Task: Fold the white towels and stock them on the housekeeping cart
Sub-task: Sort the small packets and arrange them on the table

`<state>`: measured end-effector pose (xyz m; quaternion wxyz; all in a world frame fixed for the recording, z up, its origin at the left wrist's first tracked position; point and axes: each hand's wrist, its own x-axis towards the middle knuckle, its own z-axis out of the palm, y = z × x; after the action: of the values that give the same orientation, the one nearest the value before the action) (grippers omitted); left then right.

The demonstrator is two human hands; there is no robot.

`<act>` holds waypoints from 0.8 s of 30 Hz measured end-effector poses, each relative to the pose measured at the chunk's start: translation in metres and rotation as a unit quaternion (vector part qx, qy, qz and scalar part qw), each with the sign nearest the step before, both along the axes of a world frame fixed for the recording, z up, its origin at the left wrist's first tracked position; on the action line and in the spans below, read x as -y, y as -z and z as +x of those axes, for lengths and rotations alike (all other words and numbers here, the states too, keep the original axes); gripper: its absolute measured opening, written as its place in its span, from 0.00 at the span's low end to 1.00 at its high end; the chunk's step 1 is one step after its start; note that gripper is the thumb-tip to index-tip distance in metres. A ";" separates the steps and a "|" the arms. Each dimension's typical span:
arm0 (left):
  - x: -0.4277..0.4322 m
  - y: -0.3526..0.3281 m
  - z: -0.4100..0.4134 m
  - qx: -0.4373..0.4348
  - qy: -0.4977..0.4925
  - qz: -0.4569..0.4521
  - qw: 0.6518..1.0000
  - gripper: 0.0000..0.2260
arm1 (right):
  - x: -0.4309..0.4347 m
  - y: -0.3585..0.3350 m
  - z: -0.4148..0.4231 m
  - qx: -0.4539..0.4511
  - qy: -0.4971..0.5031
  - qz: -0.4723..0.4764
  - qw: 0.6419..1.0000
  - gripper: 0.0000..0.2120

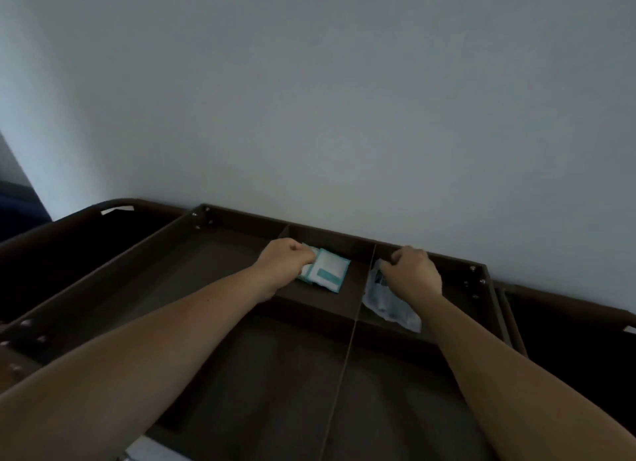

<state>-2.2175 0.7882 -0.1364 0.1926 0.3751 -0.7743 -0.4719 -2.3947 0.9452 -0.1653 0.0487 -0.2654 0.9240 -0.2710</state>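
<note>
The dark brown housekeeping cart (344,235) fills the lower view, its top tray split into compartments by thin dividers. My left hand (280,259) reaches into the middle back compartment and grips the left edge of a teal and white packet (328,271) lying there. My right hand (413,271) is over the back right compartment, fingers curled on the top of a clear plastic packet (389,304) that lies against the divider. No white towel shows in the view.
A plain pale wall stands right behind the cart. A long divider (347,350) runs from the back toward me between the two front compartments. Dark bag frames flank the cart at left (69,233) and right (568,323).
</note>
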 end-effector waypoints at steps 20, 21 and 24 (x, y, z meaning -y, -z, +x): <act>0.194 0.014 0.473 0.258 -0.185 -0.241 0.917 0.16 | 0.287 -0.043 0.391 -0.068 -0.408 0.061 0.909 0.34; 0.207 0.019 0.502 0.266 -0.203 -0.241 0.911 0.18 | 0.304 -0.044 0.415 -0.069 -0.419 0.054 0.904 0.33; 0.236 0.030 0.570 0.292 -0.232 -0.208 0.904 0.28 | 0.347 -0.046 0.482 -0.073 -0.458 0.051 0.884 0.32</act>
<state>-1.6470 0.5519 -0.1667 0.1354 0.6163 -0.7678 -0.1110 -1.9126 0.5986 -0.1195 0.1131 -0.6754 0.7129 -0.1509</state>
